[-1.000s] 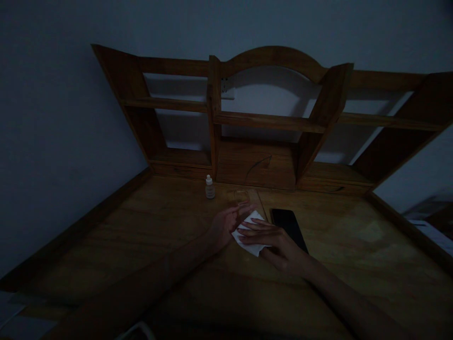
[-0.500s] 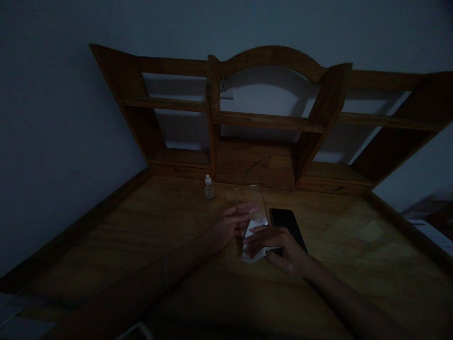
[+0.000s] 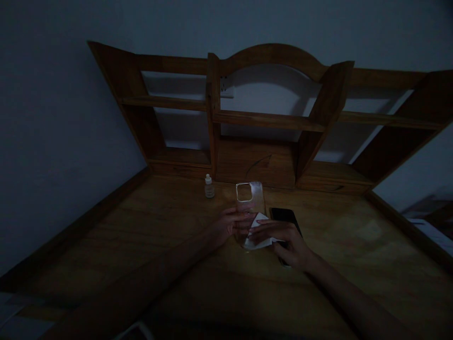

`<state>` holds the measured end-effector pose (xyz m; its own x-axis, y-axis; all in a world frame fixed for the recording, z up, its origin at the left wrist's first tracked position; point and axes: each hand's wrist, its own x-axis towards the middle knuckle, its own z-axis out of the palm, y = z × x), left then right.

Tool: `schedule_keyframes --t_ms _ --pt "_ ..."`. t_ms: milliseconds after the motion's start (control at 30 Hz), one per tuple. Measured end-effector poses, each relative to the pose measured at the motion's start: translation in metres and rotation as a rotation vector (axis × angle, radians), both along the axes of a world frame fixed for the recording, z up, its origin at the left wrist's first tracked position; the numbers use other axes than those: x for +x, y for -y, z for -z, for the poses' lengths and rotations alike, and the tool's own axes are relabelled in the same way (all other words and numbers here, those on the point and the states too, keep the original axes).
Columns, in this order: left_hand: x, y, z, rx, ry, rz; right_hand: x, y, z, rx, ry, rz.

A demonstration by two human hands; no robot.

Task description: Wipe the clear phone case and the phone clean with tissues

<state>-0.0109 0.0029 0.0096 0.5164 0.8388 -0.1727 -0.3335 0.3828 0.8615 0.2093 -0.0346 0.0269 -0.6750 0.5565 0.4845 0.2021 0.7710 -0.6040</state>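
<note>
Now both hands (image 3: 262, 233) on case (image 3: 250, 198)

Lighting is very dim; fine detail is lost throughout. The lower part of the clear phone case (image 3: 249, 198) is covered by the left hand (image 3: 230, 225) and the white cloth (image 3: 258, 232). The right hand (image 3: 288, 241) hides much of the black phone (image 3: 285, 216). The small bottle (image 3: 209, 186) label is unreadable. Both forearms run off the bottom edge.
</note>
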Motion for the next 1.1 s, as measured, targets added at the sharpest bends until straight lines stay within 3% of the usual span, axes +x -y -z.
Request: schedule_keyframes --t_ms 267,600,1100 --pt "0.003 0.003 0.003 -0.024 0.039 -0.014 0.004 -0.003 -0.001 0.23 0.036 0.089" --pt "-0.001 0.001 0.006 -0.092 0.095 0.078 0.009 -0.009 0.005 0.523 0.181 0.258" --pt "-0.001 0.004 0.006 -0.054 0.095 0.213 0.013 -0.015 0.0 0.536 0.204 0.49"
